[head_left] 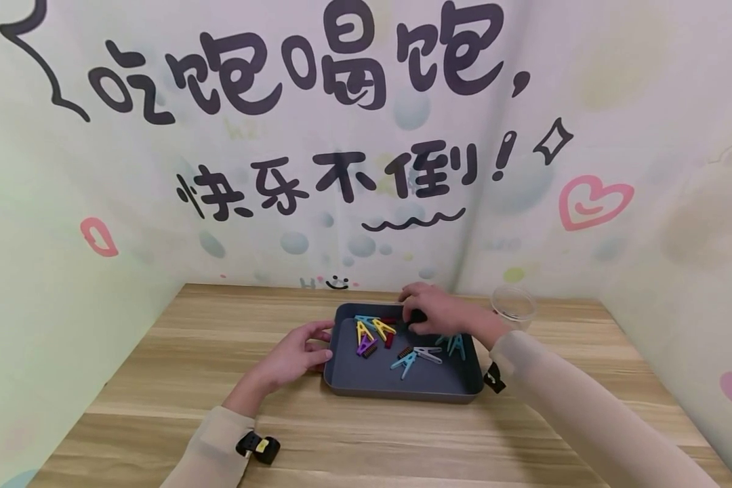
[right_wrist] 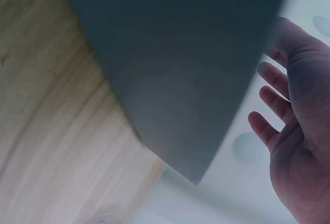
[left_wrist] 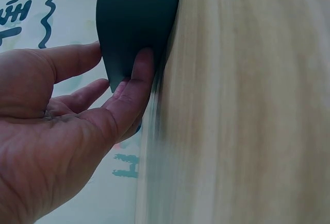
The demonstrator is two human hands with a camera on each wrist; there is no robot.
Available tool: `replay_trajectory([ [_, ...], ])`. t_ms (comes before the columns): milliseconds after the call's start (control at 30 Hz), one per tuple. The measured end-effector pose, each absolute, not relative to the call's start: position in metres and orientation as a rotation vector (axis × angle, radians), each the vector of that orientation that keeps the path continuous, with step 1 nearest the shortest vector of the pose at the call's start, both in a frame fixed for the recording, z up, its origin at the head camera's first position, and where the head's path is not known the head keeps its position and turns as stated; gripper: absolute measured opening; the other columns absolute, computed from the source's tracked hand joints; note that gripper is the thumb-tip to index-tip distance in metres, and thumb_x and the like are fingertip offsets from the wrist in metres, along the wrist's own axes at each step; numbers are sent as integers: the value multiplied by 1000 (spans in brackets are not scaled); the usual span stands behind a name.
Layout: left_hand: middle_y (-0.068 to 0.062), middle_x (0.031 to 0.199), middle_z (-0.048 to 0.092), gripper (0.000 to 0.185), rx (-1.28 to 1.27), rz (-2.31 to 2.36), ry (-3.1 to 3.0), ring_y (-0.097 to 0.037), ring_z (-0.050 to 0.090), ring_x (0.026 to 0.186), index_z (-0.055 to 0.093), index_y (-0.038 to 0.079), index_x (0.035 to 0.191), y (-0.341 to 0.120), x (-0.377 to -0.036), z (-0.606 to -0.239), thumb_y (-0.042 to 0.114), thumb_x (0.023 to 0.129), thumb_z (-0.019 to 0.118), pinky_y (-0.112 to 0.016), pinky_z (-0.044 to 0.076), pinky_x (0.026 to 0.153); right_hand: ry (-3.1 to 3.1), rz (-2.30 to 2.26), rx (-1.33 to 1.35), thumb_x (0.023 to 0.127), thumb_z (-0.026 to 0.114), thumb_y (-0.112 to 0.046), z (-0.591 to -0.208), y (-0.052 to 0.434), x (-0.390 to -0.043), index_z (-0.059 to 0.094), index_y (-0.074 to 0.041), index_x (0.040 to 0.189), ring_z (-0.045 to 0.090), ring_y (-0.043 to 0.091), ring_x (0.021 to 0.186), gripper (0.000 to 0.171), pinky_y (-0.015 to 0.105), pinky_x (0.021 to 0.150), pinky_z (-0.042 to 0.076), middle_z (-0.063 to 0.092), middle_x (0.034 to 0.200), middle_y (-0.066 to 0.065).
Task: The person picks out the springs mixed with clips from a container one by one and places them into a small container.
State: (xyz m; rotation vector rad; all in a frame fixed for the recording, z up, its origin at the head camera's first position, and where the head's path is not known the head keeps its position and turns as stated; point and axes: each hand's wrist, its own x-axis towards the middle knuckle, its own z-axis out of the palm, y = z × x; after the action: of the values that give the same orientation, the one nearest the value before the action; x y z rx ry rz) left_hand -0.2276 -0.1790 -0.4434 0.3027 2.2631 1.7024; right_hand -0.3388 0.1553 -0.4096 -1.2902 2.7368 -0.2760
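Light wooden worktop carries dark grey rectangular plastic tray of coloured plastic clothes pegs; left hand rests open-fingered against tray's left wall; right hand pinches a dark peg inside.

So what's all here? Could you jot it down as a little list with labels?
surface: wooden table
container: dark grey tray, shallow
in tray: coloured clothes pegs, yellow, purple, blue, pale, scattered loose
left hand: fingers straight, resting against the tray's left wall
right hand: over the tray's far edge, on a dark item; grip unclear
beside tray: clear plastic cup, to the right
backdrop: wall with painted characters
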Motion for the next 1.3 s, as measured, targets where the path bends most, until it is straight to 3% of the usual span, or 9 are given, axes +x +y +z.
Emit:
replay_trajectory([
  [167, -27, 142, 53, 59, 304, 1695, 2274, -39, 65, 122, 39, -5, 159, -179, -228, -444, -3, 105, 60, -44, 62, 92, 2767, -307, -1313, 95, 81, -21, -407, 159, -340, 78, -18, 102, 57, 28, 120, 8, 47, 108, 50, 63, 132, 8],
  [367, -28, 141, 53, 59, 302, 1686, 2284, -39, 65, 122, 39, -6, 159, -178, -227, -443, -3, 104, 60, -44, 62, 92, 2779, -346, -1320, 95, 81, -21, -405, 163, -338, 76, -19, 100, 56, 21, 106, 7, 42, 99, 52, 64, 116, 0],
  [767, -28, 143, 53, 59, 310, 1691, 2277, -39, 65, 122, 38, -5, 160, -178, -228, -442, -3, 105, 60, -44, 62, 91, 2776, -539, -1281, 97, 77, -17, -396, 177, -331, 77, -13, 105, 61, 28, 106, 9, 46, 96, 54, 63, 110, -2],
  [900, -28, 143, 53, 59, 311, 1687, 2281, -39, 65, 123, 38, -5, 160, -178, -227, -442, -3, 105, 60, -44, 62, 92, 2807, -548, -1250, 98, 77, -20, -392, 182, -328, 77, -14, 106, 59, 22, 109, 10, 47, 100, 53, 63, 112, -3],
  [1067, -29, 143, 52, 59, 319, 1695, 2271, -41, 64, 123, 37, -6, 160, -178, -227, -442, -4, 105, 59, -45, 62, 92, 2836, -581, -1219, 97, 78, -21, -388, 189, -323, 77, -14, 105, 59, 24, 116, 11, 50, 107, 51, 64, 114, -1],
  [1300, -29, 143, 53, 59, 320, 1684, 2288, -40, 65, 123, 38, -6, 159, -178, -227, -442, -3, 105, 60, -45, 62, 92, 2885, -666, -1233, 95, 80, -17, -383, 200, -318, 78, -12, 104, 61, 23, 107, 10, 48, 96, 55, 65, 112, -2],
])
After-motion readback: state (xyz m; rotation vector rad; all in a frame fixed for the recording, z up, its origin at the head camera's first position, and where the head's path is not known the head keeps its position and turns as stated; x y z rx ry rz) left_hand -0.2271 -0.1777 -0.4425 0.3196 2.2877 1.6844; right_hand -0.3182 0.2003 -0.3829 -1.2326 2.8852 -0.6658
